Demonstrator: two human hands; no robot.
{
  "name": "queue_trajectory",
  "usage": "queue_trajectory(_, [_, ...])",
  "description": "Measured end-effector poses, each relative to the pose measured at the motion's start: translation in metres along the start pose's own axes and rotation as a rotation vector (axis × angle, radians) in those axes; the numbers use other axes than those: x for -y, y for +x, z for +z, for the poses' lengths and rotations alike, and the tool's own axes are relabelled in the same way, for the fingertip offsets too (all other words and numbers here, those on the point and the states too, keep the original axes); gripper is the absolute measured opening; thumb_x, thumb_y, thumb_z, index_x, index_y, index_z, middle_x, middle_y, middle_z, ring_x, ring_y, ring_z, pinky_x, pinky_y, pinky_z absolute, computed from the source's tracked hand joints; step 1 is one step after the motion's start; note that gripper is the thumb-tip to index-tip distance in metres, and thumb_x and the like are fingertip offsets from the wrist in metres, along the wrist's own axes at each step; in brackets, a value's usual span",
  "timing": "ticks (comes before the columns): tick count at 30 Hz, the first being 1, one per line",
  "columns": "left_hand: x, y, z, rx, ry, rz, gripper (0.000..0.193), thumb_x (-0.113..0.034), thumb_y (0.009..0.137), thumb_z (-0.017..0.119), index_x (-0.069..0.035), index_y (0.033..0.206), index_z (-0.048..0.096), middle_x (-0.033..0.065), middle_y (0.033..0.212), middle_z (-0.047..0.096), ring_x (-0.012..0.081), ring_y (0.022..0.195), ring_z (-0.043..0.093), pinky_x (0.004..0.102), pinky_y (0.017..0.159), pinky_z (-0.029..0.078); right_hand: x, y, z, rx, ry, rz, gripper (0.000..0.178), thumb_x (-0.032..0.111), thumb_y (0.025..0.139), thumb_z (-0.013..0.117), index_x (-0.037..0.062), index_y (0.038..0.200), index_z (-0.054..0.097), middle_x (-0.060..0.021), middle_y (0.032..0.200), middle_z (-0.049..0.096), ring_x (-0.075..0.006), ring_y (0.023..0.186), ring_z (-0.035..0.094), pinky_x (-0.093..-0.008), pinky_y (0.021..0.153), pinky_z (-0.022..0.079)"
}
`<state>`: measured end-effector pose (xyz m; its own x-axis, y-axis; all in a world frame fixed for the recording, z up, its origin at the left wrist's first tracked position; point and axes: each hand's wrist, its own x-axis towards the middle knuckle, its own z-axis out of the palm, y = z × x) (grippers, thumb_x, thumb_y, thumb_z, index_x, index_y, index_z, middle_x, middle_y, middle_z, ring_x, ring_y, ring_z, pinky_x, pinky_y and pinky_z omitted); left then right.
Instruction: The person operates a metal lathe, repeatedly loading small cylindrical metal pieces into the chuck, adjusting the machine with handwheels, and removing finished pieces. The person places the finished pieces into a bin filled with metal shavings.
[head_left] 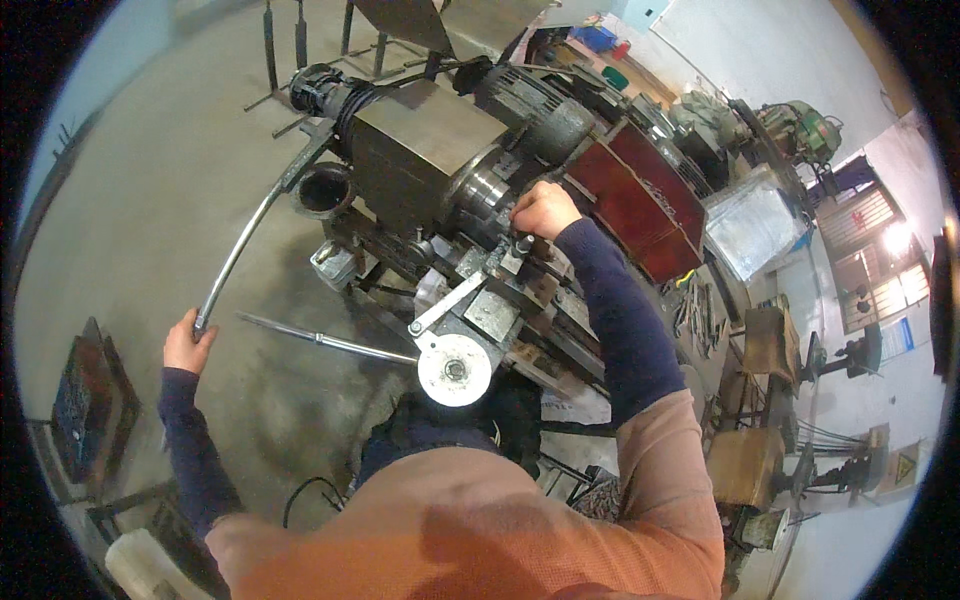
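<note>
A small metal lathe stands in front of me, with its box-shaped headstock (430, 130) and a shiny round chuck (482, 190). My left hand (187, 345), out at the far left, is wrapped round the lower end of a long metal lever (245, 235) that runs up to the headstock's left end. At the chuck's right front side is my right hand (545, 210), its fingers curled together; whatever they grip is hidden. Below that hand lies the tool slide (495, 312), with a pale round handwheel (455, 370) and a crank arm (447, 303) nearest my body.
A second metal rod (330, 343) juts left from beside the handwheel. Behind the chuck are a ribbed motor (535, 112) and a dark red tray (640, 200). Loose tools (700, 315) lie to the right. A dark metal stand (95, 405) is at the left.
</note>
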<state>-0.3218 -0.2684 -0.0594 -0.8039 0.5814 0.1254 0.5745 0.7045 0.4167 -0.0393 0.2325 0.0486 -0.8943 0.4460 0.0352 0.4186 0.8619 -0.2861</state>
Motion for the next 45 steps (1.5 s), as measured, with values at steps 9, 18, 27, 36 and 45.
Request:
queue_trajectory(9, [-0.009,0.010,-0.004,0.087,0.115,-0.103,0.031,-0.028,0.073,0.065,-0.003,0.089,0.056,0.0195,0.075,0.059,0.0389,0.074,0.056,0.0445,0.064,0.044,-0.005,0.018,0.019,0.065,0.065,0.078,0.030,0.021,0.057,0.062,0.0060,0.081,0.071,-0.0148,0.073,0.066,-0.0245,0.067,0.065,-0.0316,0.066,0.050])
queue_trajectory(18, [-0.012,0.034,-0.012,0.019,0.344,-0.141,0.021,-0.022,0.075,0.060,-0.010,0.093,0.061,0.0165,0.082,0.062,0.0349,0.082,0.059,0.0451,0.072,0.047,-0.026,0.033,0.032,-0.037,-0.001,-0.101,0.019,0.025,0.061,0.066,0.0058,0.063,0.064,-0.0172,0.060,0.056,-0.0348,0.056,0.055,-0.0429,0.053,0.044])
queue_trajectory(27, [0.107,0.163,-0.025,-0.027,0.752,0.014,0.020,-0.011,0.072,0.056,-0.008,0.092,0.059,0.0143,0.072,0.063,0.0305,0.070,0.063,0.0409,0.060,0.051,0.007,0.025,0.018,-0.004,0.074,0.034,0.023,0.018,0.060,0.060,-0.0040,0.066,0.062,-0.0203,0.053,0.051,-0.0226,0.047,0.054,-0.0329,0.051,0.043])
queue_trajectory(36, [0.083,0.212,-0.034,0.005,0.614,-0.399,0.026,-0.015,0.077,0.054,-0.017,0.101,0.064,0.0072,0.095,0.065,0.0260,0.092,0.062,0.0384,0.077,0.050,0.001,0.026,0.019,-0.041,0.010,0.029,0.023,0.017,0.062,0.060,-0.0057,0.062,0.060,-0.0182,0.048,0.048,-0.0152,0.044,0.052,-0.0322,0.048,0.040])
queue_trajectory(45, [0.032,0.102,0.001,-0.363,0.457,-0.351,0.015,-0.021,0.071,0.060,-0.014,0.083,0.064,0.0087,0.077,0.065,0.0280,0.073,0.064,0.0399,0.062,0.050,0.007,0.022,0.018,-0.044,0.147,0.051,0.022,0.018,0.063,0.063,-0.0008,0.072,0.068,-0.0169,0.057,0.060,-0.0189,0.052,0.059,-0.0302,0.052,0.044])
